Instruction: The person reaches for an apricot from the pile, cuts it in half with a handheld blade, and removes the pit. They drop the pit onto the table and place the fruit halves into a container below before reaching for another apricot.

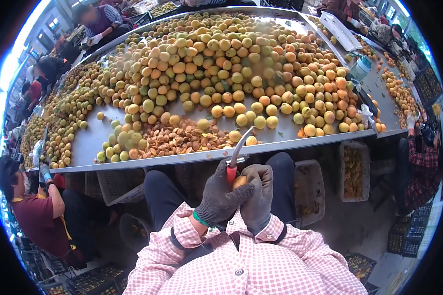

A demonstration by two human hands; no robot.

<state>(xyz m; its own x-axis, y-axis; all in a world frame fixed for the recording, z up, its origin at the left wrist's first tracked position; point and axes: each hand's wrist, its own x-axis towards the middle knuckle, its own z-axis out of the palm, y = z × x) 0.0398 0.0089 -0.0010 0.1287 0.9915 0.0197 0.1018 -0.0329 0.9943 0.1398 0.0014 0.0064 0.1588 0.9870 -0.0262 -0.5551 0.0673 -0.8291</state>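
Observation:
My left hand, in a dark knit glove with a green cuff, is closed around the red handle of a curved knife. The blade points up, past the table's front edge. Close beside it, my right hand in a grey glove is closed on an apricot, which shows only in part between the two hands. Both hands are held over my lap. Just beyond them, on the metal table, lies a heap of brown apricot pits.
A large pile of apricots covers much of the table. Below the edge stand a pale crate and a crate of cut fruit. A bottle stands at the right. Co-workers sit to the left, right and across.

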